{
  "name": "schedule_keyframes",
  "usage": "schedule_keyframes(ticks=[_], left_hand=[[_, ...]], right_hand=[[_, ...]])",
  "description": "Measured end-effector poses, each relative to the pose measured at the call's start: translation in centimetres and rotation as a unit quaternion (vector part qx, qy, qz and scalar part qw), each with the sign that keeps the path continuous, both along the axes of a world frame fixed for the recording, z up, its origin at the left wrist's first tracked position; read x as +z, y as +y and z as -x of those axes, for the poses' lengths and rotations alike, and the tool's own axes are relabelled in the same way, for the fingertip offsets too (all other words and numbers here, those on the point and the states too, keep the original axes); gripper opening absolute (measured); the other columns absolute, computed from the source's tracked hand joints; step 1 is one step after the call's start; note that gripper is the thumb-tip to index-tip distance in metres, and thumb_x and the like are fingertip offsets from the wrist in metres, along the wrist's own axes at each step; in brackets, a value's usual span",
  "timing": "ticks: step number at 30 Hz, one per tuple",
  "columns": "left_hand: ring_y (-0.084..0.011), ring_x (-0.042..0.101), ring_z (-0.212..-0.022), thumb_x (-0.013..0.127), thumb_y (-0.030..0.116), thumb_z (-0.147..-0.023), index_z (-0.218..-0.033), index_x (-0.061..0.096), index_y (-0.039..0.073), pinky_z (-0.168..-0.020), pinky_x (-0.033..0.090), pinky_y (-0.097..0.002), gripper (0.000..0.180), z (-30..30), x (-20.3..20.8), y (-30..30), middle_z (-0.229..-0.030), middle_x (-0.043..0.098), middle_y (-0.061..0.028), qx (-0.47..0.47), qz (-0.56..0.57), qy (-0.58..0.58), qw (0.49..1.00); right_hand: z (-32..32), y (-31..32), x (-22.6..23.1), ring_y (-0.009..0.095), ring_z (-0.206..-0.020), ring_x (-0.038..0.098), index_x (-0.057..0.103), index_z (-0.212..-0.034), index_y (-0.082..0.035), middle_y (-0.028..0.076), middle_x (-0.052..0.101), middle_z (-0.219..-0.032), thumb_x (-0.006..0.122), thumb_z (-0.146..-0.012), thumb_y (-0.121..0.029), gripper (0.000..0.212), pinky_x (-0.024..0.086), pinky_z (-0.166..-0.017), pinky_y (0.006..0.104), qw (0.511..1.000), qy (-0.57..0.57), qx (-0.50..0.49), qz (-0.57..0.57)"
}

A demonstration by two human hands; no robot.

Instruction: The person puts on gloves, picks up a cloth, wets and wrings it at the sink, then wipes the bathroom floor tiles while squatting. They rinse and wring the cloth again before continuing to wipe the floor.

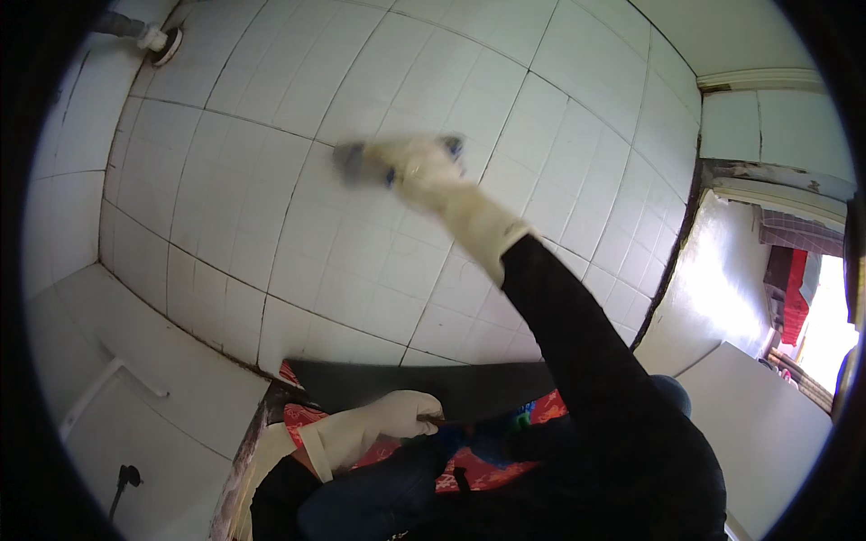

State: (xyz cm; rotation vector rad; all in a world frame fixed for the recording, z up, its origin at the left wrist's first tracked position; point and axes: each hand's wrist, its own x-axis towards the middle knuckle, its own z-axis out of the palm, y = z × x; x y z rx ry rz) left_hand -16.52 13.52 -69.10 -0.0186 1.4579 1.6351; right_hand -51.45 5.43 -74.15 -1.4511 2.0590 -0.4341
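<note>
My right hand [424,171], in a cream rubber glove, is stretched out over white tiles [361,261] and smeared by motion. A blurred grey thing with dark blue parts [352,164] shows at its fingers; its kind cannot be made out. My left hand [401,415], in a matching glove, is low in the view, closed in front of my body. A small brown bit [433,419] shows at its fingers, and what it belongs to is hidden. Red patterned cloth [487,476] and a black strip [469,383] lie close to this hand.
A grey pipe with a white fitting [158,41] meets the tiles at the upper left. On the left, a white panel bears a white handle [108,388] and a black plug [131,475]. To the right are a white cabinet-like surface [767,424] and a bright opening with red cloth [794,293].
</note>
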Motion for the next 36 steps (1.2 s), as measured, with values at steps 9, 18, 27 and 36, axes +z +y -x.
schedule_keyframes(ticks=[9, 18, 27, 36], left_hand=[[-0.0327, 0.072, -0.109, 0.079, 0.016, -0.093, -0.119, 0.073, 0.003, -0.091, 0.057, -0.0427, 0.029, -0.2, -1.3, 0.8, -0.114, 0.073, -0.0145, -0.022, -0.019, 0.036, 0.999], [-0.0329, 0.073, -0.108, 0.08, 0.017, -0.091, -0.118, 0.073, 0.004, -0.093, 0.057, -0.0419, 0.03, 0.8, -0.9, 0.4, -0.113, 0.074, -0.0139, -0.046, -0.021, 0.022, 0.998], [-0.0189, 0.069, -0.106, 0.076, 0.012, -0.097, -0.12, 0.072, 0.003, -0.09, 0.054, -0.038, 0.026, -1.2, 0.9, 1.0, -0.112, 0.073, -0.0093, 0.003, -0.059, -0.111, 0.992], [-0.0129, 0.066, -0.101, 0.078, 0.021, -0.1, -0.137, 0.066, -0.004, -0.086, 0.054, -0.0298, 0.047, -5.1, -1.6, 4.1, -0.116, 0.073, -0.01, 0.125, -0.159, -0.142, 0.969]], right_hand=[[0.9, 19.5, -0.8, 0.02, -0.104, 0.07, 0.077, -0.133, -0.016, 0.005, 0.078, -0.12, 0.057, -0.082, 0.008, 0.059, 0.057, -0.091, 0.0335, 0.943, -0.324, -0.072, 0.002], [-1.2, 19.7, -3.9, 0.028, -0.123, 0.073, 0.07, -0.135, -0.002, 0.019, 0.076, -0.13, 0.069, -0.08, 0.011, 0.057, 0.057, -0.108, 0.0367, 0.952, -0.08, -0.255, 0.149], [-5.4, 26.3, 0.3, 0.036, -0.129, 0.067, 0.064, -0.146, -0.004, 0.023, 0.068, -0.141, 0.065, -0.085, 0.01, 0.062, 0.054, -0.111, 0.0401, 0.901, -0.123, -0.411, 0.056], [-17.9, 20.4, -2.4, 0.046, -0.125, 0.067, 0.054, -0.151, 0.006, 0.031, 0.068, -0.134, 0.083, -0.083, -0.006, 0.074, 0.054, -0.11, 0.0471, 0.937, -0.008, -0.348, 0.026]])
